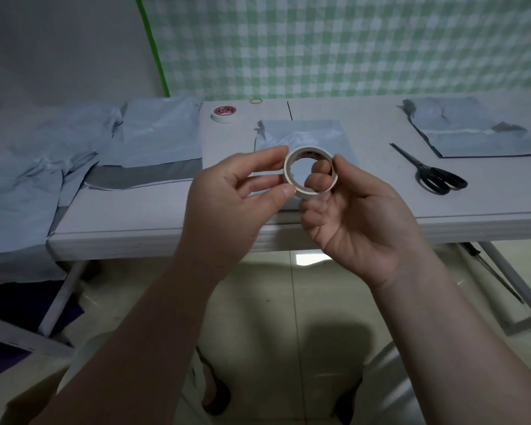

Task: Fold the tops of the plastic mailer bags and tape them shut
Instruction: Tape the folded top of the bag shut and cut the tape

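cream tape roll point(302, 193): our left hand point(227, 204) pinches its rim, our right hand point(359, 222) hooks its core; mailer bag point(301, 133) lies just beyond

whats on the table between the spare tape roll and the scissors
Head view: one mailer bag lies flat between the spare roll and the scissors. The left hand and right hand hold a second roll in front of it.
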A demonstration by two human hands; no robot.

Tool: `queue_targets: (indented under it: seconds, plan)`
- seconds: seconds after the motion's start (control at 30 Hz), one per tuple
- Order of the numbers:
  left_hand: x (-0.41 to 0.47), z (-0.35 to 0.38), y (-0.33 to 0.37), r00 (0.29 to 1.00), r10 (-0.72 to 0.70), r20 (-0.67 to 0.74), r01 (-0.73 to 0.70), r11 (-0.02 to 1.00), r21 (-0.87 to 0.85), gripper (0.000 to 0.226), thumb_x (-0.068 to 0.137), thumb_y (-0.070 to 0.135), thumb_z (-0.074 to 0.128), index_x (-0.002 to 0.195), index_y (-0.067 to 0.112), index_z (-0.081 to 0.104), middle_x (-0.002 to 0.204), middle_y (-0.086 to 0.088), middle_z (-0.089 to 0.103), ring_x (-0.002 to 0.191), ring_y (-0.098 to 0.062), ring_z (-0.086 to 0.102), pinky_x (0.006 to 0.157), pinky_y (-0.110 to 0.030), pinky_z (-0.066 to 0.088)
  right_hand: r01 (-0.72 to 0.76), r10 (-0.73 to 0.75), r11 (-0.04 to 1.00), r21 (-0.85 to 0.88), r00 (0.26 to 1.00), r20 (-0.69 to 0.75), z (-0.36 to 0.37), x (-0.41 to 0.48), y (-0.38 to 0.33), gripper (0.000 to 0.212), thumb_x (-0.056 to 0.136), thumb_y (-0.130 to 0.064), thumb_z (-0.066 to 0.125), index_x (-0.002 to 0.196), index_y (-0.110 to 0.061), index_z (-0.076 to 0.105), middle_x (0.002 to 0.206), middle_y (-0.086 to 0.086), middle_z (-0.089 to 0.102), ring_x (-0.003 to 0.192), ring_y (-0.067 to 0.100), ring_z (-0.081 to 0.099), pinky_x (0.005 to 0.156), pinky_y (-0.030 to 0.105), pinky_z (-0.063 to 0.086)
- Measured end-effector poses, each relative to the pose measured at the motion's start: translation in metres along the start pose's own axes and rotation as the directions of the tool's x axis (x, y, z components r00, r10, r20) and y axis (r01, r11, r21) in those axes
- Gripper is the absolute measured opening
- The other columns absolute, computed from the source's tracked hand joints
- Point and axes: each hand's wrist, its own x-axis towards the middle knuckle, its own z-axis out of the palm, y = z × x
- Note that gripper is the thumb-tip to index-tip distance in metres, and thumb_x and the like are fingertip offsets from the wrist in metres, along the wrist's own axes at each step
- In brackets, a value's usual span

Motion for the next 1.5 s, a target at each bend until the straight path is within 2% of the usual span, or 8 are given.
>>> queue_targets:
  seconds: [0.33,0.43,0.53,0.8,0.97,1.13,1.27,1.5]
  plan:
    - [0.0,-0.006,0.0,0.994,0.106,0.004,-0.106,0.99,0.091,0.024,0.08,0.008,0.067,0.1,0.022,0.068,0.101,-0.01,0.069,0.08,-0.009,0.071,0.077,-0.022,0.055,-0.11,0.1,0.985,0.134,0.992,0.079,-0.003,0.002,0.004,0.03,0.088,-0.031,0.043,0.065,-0.016,0.058,0.055,-0.011,0.044,0.048,0.005,0.029,0.044,0.015,0.023]
    - [0.001,-0.005,0.0,0.982,0.184,-0.047,-0.172,0.966,0.194,0.022,0.08,0.006,0.068,0.094,0.024,0.069,0.091,0.001,0.072,0.079,-0.007,0.07,0.076,-0.021,0.055,-0.141,0.126,0.977,0.163,0.987,0.098,-0.003,0.001,0.004,0.032,0.088,-0.031,0.042,0.065,-0.016,0.058,0.055,-0.01,0.043,0.047,0.005,0.029,0.045,0.015,0.022]
    - [0.002,-0.005,-0.001,0.957,0.283,-0.065,-0.247,0.912,0.328,0.02,0.081,0.006,0.069,0.089,0.024,0.07,0.082,0.012,0.07,0.076,-0.002,0.067,0.072,-0.017,0.052,-0.165,0.147,0.966,0.199,0.984,0.102,-0.002,0.001,0.006,0.033,0.089,-0.03,0.043,0.065,-0.014,0.058,0.054,-0.01,0.044,0.045,0.006,0.03,0.043,0.015,0.023]
    - [0.006,-0.006,-0.005,0.857,0.505,0.105,-0.455,0.642,0.617,0.006,0.085,0.004,0.061,0.082,0.004,0.066,0.076,0.002,0.057,0.07,-0.007,0.05,0.064,-0.011,0.04,-0.174,0.177,0.958,0.226,0.984,0.007,0.004,-0.001,0.0,0.03,0.087,-0.028,0.048,0.068,-0.006,0.057,0.054,-0.004,0.052,0.038,0.004,0.03,0.03,0.012,0.029]
    - [0.004,0.0,-0.013,0.882,0.461,0.1,-0.418,0.665,0.619,0.007,0.085,0.001,0.053,0.08,0.003,0.058,0.077,0.001,0.053,0.071,-0.012,0.05,0.063,-0.012,0.036,-0.211,0.236,0.944,0.254,0.969,-0.072,0.01,-0.003,-0.006,0.029,0.084,-0.027,0.061,0.085,0.002,0.055,0.065,0.01,0.056,0.04,0.006,0.044,0.031,0.009,0.036]
    - [0.005,0.0,-0.013,0.983,0.185,-0.016,-0.156,0.867,0.473,0.011,0.085,0.016,0.046,0.078,0.017,0.054,0.07,0.003,0.063,0.069,-0.014,0.063,0.068,-0.024,0.051,-0.028,-0.005,0.978,-0.205,0.988,-0.157,0.008,-0.007,-0.004,0.026,0.084,-0.037,0.06,0.097,-0.015,0.058,0.07,0.004,0.061,0.048,0.007,0.051,0.053,0.021,0.056]
    - [0.009,0.0,-0.008,0.998,-0.066,-0.004,0.064,0.947,0.316,0.023,0.096,0.01,0.046,0.076,0.019,0.054,0.074,-0.005,0.065,0.072,-0.015,0.069,0.077,-0.042,0.058,0.085,-0.104,0.788,-0.61,0.995,0.004,0.003,-0.009,-0.002,0.037,0.061,-0.041,0.068,0.083,-0.016,0.052,0.085,0.007,0.058,0.066,0.015,0.054,0.07,0.027,0.058]
    - [0.014,-0.003,0.001,0.966,-0.236,0.102,0.21,0.954,0.214,0.024,0.098,0.008,0.044,0.079,0.017,0.055,0.073,-0.001,0.06,0.067,-0.015,0.065,0.089,-0.053,0.052,0.082,-0.29,0.516,-0.853,0.953,-0.083,0.005,0.001,-0.01,0.06,0.067,-0.062,0.053,0.081,-0.006,0.067,0.066,0.003,0.063,0.061,0.012,0.056,0.062,0.034,0.057]
